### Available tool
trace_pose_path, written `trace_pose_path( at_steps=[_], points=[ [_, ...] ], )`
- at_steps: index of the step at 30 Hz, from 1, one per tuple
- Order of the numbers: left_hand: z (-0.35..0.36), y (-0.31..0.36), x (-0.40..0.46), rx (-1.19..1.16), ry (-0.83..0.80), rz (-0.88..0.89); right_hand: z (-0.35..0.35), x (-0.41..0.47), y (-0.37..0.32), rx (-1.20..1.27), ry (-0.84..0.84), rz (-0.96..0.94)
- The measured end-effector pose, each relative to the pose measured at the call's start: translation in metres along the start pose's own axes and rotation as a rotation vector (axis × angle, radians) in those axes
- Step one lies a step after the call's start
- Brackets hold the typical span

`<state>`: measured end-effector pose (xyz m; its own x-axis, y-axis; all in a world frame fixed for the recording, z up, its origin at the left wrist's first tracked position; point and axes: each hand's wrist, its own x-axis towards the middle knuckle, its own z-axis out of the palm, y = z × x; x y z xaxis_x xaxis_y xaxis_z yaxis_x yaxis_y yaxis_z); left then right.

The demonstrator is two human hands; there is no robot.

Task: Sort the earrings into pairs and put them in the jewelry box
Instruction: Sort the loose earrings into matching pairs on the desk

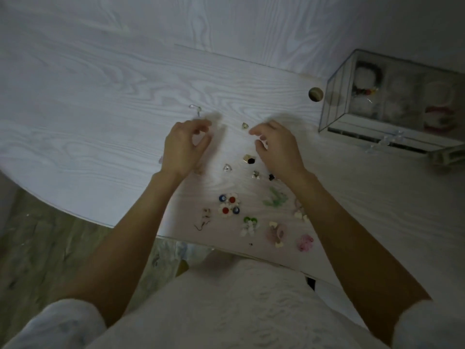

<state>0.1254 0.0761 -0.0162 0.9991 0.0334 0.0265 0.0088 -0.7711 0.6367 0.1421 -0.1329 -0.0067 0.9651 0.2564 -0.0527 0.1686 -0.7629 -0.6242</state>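
Note:
Several small earrings lie scattered on the white wood-grain table (100,96): a red-and-blue flower pair (229,204), green ones (274,199), a pink one (305,242), a gold-and-black one (249,158), a clear triangular one (227,168), and a clear drop earring (196,109) farther back. My left hand (183,147) hovers over the table with fingers curled and apart, holding nothing I can see. My right hand (276,147) hovers beside a small triangular earring (244,125), fingers apart. The clear glass jewelry box (392,102) stands at the back right.
A round cable hole (316,94) sits in the table next to the box. The table's front edge curves away on the left, with floor (50,235) below. A small white object (445,156) lies at the right edge.

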Motion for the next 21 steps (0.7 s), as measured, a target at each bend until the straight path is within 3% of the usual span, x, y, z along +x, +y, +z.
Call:
trace_pose_path(
  at_steps=[3,9,17,21],
  points=[
    [0.000,-0.017,0.026,0.016,-0.064,-0.068,0.019,0.034,0.000,-0.061,-0.051,0.009],
    [0.015,-0.023,0.054,0.176,-0.153,0.053,0.036,0.050,0.001,-0.131,-0.096,0.044],
    [0.015,-0.029,0.034,0.111,-0.114,0.043,0.047,0.041,-0.027,-0.220,-0.049,-0.113],
    [0.014,-0.031,0.025,0.057,-0.068,0.001,0.067,0.057,-0.046,-0.202,-0.164,-0.090]
  ],
)
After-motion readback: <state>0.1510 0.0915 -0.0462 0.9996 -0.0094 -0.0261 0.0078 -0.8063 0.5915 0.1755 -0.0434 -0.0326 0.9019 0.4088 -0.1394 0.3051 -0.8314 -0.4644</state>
